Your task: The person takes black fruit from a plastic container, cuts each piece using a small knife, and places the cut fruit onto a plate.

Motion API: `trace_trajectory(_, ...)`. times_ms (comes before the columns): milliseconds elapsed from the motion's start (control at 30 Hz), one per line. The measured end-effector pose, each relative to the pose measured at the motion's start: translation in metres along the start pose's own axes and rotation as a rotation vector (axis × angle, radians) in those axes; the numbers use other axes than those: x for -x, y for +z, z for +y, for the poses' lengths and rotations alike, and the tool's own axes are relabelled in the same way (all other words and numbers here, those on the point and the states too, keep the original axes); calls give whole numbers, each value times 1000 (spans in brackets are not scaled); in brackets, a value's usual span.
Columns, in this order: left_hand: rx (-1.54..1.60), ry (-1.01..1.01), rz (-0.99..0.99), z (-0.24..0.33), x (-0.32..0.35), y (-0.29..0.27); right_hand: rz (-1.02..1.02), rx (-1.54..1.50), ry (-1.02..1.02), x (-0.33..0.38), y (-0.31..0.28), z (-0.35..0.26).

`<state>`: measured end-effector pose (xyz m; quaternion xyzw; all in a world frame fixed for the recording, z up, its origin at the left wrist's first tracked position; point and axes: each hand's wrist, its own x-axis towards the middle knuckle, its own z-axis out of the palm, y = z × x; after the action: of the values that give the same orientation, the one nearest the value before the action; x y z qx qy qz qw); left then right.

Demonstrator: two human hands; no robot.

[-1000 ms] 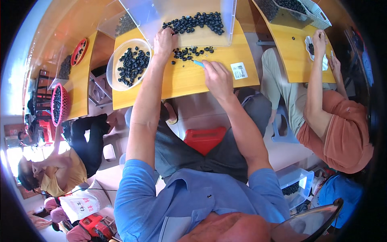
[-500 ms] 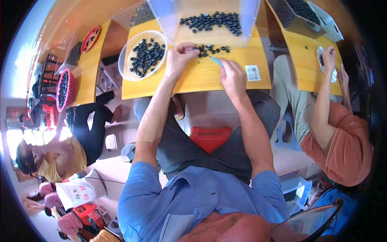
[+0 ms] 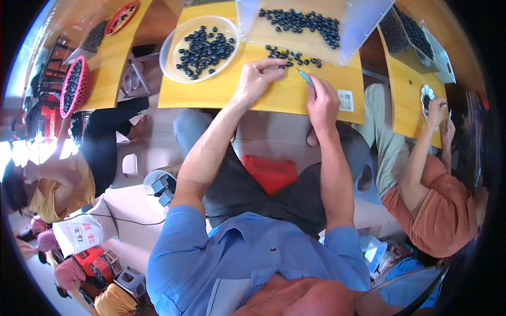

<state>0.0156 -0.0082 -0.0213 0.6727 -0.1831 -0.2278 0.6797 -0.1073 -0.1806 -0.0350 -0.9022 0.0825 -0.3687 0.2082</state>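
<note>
My left hand [image 3: 259,80] is closed in a pinch at the near edge of a scatter of small black round pieces [image 3: 295,58]. Between its thumb and forefinger is a small black round piece [image 3: 281,67]. To its right, my right hand [image 3: 323,100] is closed around a slim teal-handled tool [image 3: 306,79], whose tip points toward the left fingertips but stays apart from them. A clear round tub [image 3: 165,58] holding many black pieces stands left of my left hand. Beyond the scatter, a clear plastic box [image 3: 253,31] lies with its open side toward me, more black pieces inside.
A white printed label [image 3: 345,100] lies on the yellow table [image 3: 211,97]. Co-workers sit on both sides; the right one holds a white tray [image 3: 427,95]. A pink basket [image 3: 84,89] of black pieces stands on the left table. A red case [image 3: 269,174] sits between my legs.
The view has shifted, so the table sits higher in the picture and further right. Both my hands have come slightly back from the scattered pieces, keeping the same grips.
</note>
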Motion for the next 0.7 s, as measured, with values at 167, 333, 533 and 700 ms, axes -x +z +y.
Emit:
trace_trajectory(167,28,9,35,-8,-1,6,17,-40,-38,-2,1,-3)
trace_trajectory(333,-160,106,32,-7,2,15,43,-39,-74,-1,1,-5)
trace_trajectory(533,-82,146,78,-3,5,24,37,-8,-143,0,-3,-8)
trace_trajectory(700,-112,136,114,-9,3,20,46,63,-240,-1,-1,-8)
